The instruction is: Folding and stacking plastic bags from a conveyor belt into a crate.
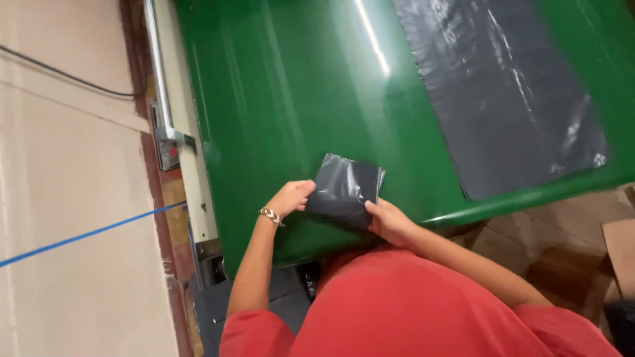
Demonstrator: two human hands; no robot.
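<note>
Gripping a folded black bag (344,190) on the green table (278,99), the left hand (291,197) pinched one edge; the right hand (389,221) clasped the other.

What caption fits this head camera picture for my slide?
Both hands, left hand and right hand, hold a folded dark plastic bag over a green table.

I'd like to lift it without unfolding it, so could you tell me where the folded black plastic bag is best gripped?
Probably pinch the folded black plastic bag at its near edges, from either side, as the left hand and right hand do; it lies flat, near the green table edge.
</note>
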